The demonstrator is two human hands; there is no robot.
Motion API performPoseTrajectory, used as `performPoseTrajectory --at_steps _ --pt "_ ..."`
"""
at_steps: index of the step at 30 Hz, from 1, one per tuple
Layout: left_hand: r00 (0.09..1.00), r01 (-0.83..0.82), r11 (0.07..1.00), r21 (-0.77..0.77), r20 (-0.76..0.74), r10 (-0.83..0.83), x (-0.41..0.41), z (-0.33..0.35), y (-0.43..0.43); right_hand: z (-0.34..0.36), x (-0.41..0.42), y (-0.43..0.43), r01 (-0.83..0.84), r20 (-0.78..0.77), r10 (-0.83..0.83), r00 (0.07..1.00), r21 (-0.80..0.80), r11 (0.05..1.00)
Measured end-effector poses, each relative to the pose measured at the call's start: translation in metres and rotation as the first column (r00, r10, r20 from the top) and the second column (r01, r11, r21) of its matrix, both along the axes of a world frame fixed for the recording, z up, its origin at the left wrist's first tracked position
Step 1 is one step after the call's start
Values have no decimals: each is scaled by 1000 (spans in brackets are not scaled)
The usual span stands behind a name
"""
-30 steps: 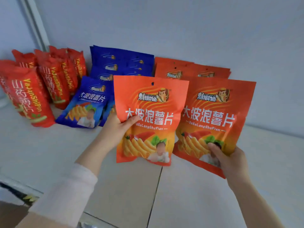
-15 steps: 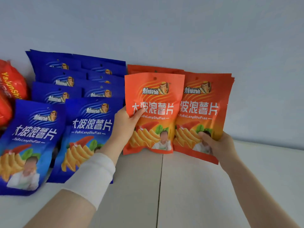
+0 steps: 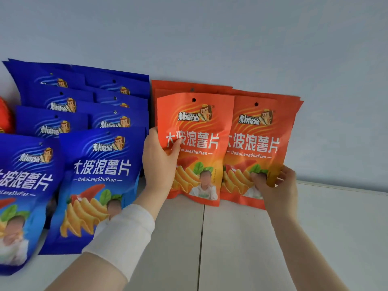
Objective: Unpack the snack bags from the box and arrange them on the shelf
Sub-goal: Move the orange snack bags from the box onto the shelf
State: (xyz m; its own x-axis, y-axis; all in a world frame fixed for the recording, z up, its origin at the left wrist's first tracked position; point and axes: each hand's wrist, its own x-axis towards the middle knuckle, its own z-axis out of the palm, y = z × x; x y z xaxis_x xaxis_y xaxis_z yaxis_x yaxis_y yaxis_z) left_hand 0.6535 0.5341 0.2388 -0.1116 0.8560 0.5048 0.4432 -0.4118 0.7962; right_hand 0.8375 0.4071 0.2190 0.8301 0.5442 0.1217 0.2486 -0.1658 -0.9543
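1. Head view: a pale shelf (image 3: 315, 238) runs back to a grey-blue wall (image 3: 231, 38). A dark seam (image 3: 201, 238) crosses the shelf board from front to back, and every place below is told from that seam.
2. At the seam's far end stands the left orange bag (image 3: 197, 148), upright with its bottom edge on the shelf.
3. The left hand (image 3: 159, 162) grips this bag by its left edge, just left of the seam's far end. The thumb lies across the front print and the fingers are hidden behind the bag.
4. Right of the seam stands the right orange bag (image 3: 256, 143), also upright. Its left edge is tucked behind the first bag.
5. The right hand (image 3: 277, 190) pinches this bag's lower right corner, with the thumb on the front and the fingers curled round the right edge.
6. Beyond both bags, farther from the seam and against the wall, more orange bags (image 3: 178, 87) show only their top edges.
7. Left of the seam, blue bags (image 3: 98, 181) stand upright in rows reaching back to the wall. A white sleeve (image 3: 123, 234) covers the lower right corner of the one closest to the seam.
8. Farthest left of the seam, at the picture's edge, a sliver of a red bag (image 3: 4, 114) shows.
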Motion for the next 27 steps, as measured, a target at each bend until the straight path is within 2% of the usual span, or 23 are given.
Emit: performPoseTrajectory --at_steps 3,5,7,10,12,14,17,19,22,27 --pt "993 -22 999 31 115 19 8 -3 -4 -9 -5 2 85 129 -88 988 31 996" --pt "987 -21 993 120 162 1 13 -8 -2 -16 -9 6 161 224 -158 962 3 987" --pt "989 -53 976 210 146 22 18 -13 -2 -20 -13 9 206 375 -205 904 37 978" --pt "995 -65 969 238 91 44 25 -18 -10 -26 -17 9 194 578 -211 788 91 977" --pt "999 -22 945 328 -28 33 27 -24 -16 -28 -16 9 159 642 -172 747 79 984" --pt "981 93 907 410 -195 -12 23 -28 -21 -30 -11 9 144 697 -145 702 61 988" --pt "855 307 863 402 -515 -65 16 -36 -32 -30 -9 4 109 733 -71 676 -4 994" --pt "754 360 863 354 -655 -46 14 -40 -41 -28 -10 -2 86 755 -30 655 -35 996" --pt "679 317 908 273 -734 -17 9 -41 -46 -22 -14 -12 62 778 32 627 -91 994" --pt "610 280 943 180 -792 -30 -8 -15 -74 -10 -35 -38 -13 831 209 516 -236 972"
